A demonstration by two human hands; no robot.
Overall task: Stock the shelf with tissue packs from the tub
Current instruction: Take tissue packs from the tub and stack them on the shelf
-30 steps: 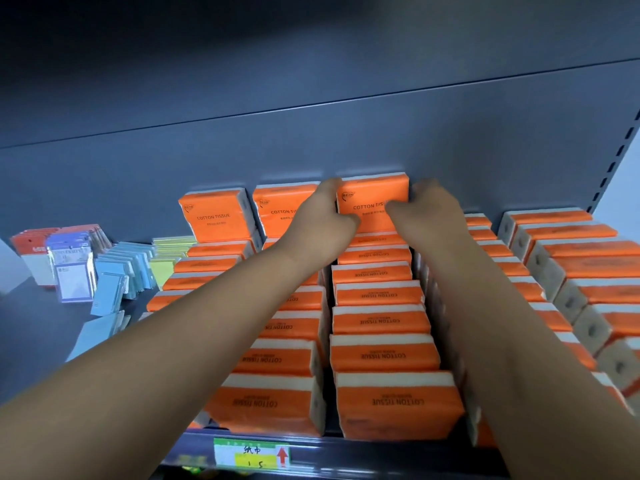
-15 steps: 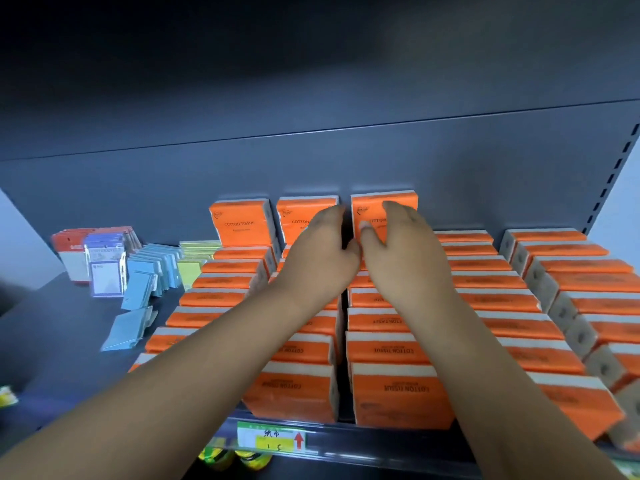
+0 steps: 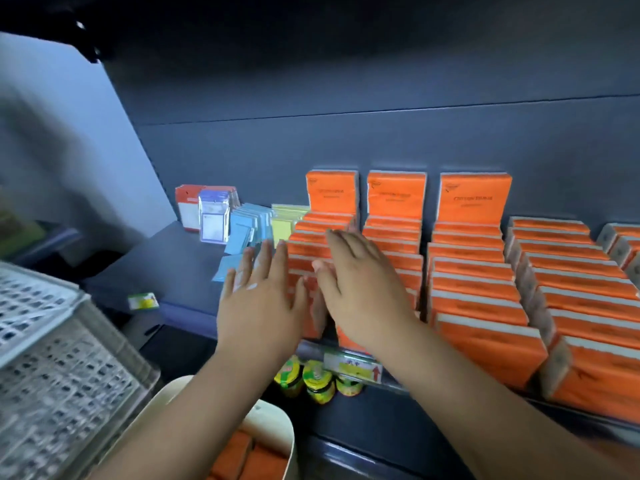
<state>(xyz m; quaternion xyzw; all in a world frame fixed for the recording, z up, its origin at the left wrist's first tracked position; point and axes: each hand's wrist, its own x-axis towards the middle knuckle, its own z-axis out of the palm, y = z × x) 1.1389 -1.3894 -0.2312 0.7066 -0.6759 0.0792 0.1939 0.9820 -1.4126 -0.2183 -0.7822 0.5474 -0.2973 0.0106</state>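
Orange tissue packs (image 3: 471, 271) in glossy wrap, flat rectangular blocks, lined up in five visible rows on the dark grey shelf (image 3: 180, 258) — three stood upright at the back. More of them down in the cream tub (image 3: 277, 431), bottom of view. Left hand (image 3: 259, 299) and right hand (image 3: 360, 289) both spread flat, fingers splayed, gripping nothing, over the two leftmost rows. White lattice crate (image 3: 52, 358) at left.

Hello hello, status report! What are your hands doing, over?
Left hand and right hand open, empty, over the front orange tissue packs. More packs in the tub below. Nothing in the way.
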